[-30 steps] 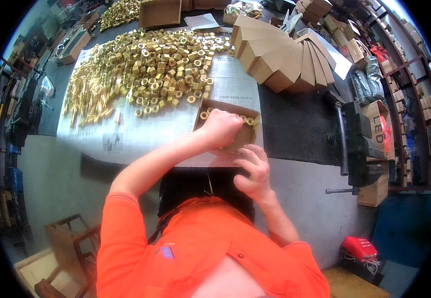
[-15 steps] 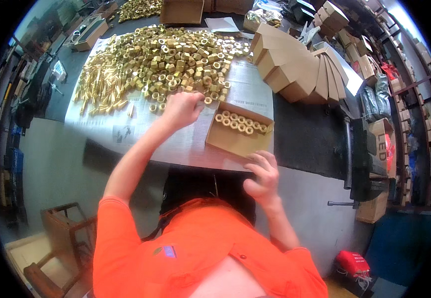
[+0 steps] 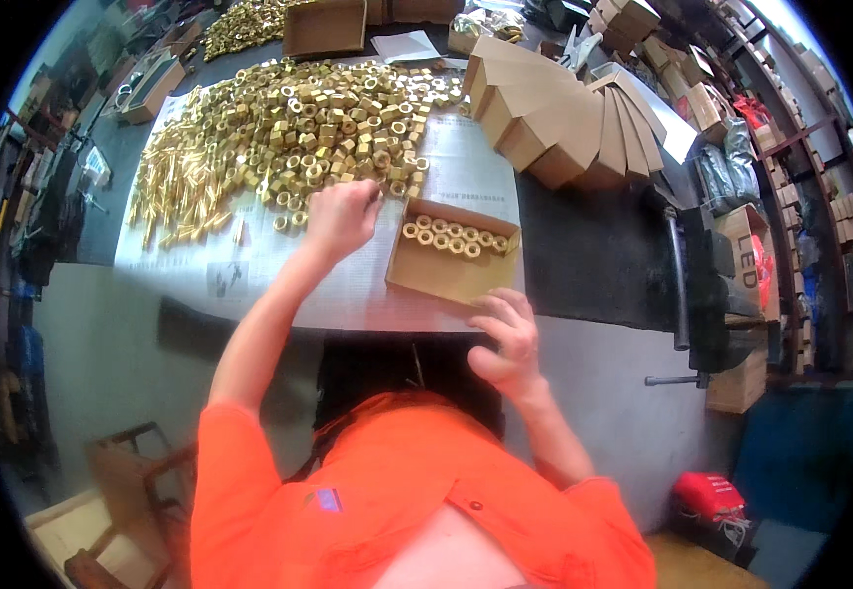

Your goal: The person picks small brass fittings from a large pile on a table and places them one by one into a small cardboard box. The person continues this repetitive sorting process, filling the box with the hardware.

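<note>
My left hand [image 3: 341, 224] is closed at the near edge of a heap of brass hex nuts [image 3: 338, 118]. Its thumb and fingers are pressed together, and what they hold, if anything, is hidden. Just to its right, an open shallow cardboard box [image 3: 436, 277] sits on the paper, with two rows of brass nuts [image 3: 456, 236] standing along its far side. My right hand [image 3: 508, 344] is by the box's near right corner, thumb apart from loosely bent fingers. Its fingertips are at the rim; whether they touch it I cannot tell.
Slim brass pieces [image 3: 181, 191] lie left of the nuts on printed paper [image 3: 279, 290]. Folded cardboard boxes [image 3: 554, 123] fan out at the back right. An empty brown tray [image 3: 324, 29] stands at the back. A dark vise-like tool [image 3: 677, 280] is at the table's right edge.
The whole view has shifted a little, moving the table leftward in the picture. My right hand's fingers have drawn closer together near the box corner. My left hand stays by the heap.
</note>
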The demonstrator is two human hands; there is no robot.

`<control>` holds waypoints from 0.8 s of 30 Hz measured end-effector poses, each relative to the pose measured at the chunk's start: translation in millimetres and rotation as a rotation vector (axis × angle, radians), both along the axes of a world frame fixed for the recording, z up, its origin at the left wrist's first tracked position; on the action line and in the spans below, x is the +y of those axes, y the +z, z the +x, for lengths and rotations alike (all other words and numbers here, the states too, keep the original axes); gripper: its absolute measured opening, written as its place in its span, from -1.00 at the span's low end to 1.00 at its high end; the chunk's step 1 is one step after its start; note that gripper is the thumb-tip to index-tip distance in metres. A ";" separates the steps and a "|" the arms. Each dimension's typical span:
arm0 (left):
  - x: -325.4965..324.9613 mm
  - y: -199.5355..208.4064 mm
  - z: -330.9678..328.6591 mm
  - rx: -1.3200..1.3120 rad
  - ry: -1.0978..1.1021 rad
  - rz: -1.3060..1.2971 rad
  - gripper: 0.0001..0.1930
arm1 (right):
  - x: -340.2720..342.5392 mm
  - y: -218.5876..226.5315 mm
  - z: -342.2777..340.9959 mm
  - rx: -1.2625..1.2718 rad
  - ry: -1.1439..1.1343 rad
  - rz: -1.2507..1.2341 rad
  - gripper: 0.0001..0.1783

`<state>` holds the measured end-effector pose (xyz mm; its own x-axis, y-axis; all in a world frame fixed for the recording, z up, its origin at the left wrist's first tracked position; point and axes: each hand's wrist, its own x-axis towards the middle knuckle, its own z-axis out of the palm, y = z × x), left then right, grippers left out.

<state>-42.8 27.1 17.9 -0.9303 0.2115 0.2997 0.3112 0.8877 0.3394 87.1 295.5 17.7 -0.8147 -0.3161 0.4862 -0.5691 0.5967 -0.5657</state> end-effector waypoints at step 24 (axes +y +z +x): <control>124.0 -7.9 18.0 -0.080 -0.520 -0.178 -0.89 | -4.7 -3.6 4.8 -0.008 -0.055 -0.036 -0.68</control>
<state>-24.9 151.1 10.0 -0.7081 0.6899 0.1504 0.7032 0.6697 0.2389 91.9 290.8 14.1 -0.8340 -0.2532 0.4903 -0.5318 0.6058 -0.5917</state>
